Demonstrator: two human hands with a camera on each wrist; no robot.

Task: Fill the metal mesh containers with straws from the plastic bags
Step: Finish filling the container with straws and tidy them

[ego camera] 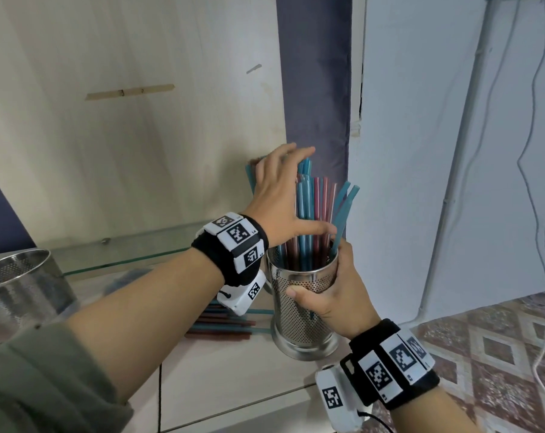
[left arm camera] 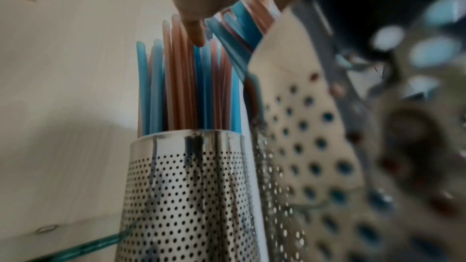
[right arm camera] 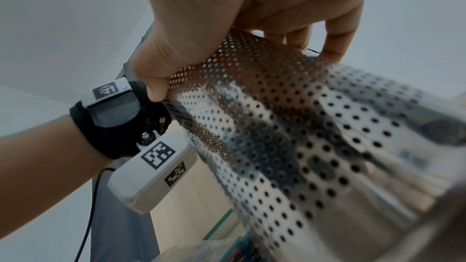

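Observation:
A perforated metal container [ego camera: 299, 320] stands on the counter, packed with blue and pink straws [ego camera: 315, 210]. My right hand [ego camera: 330, 295] grips its wall just under the rim, as the right wrist view shows: right hand [right arm camera: 252, 17], container [right arm camera: 290, 136]. My left hand [ego camera: 280, 189] is spread over the straws with straight fingers, thumb across their lower part. A second mesh container [left arm camera: 184, 186] full of straws [left arm camera: 176, 87] stands behind, mostly hidden by my left wrist in the head view. A fingertip [left arm camera: 196, 35] touches its straw tops.
A wider empty metal container [ego camera: 17, 285] stands at the left. Loose straws [ego camera: 224, 323] lie on the counter beside the held container, below a glass shelf [ego camera: 124, 254]. A wooden panel [ego camera: 124, 120] is close behind. A plastic bag [right arm camera: 221, 250] lies low near the container.

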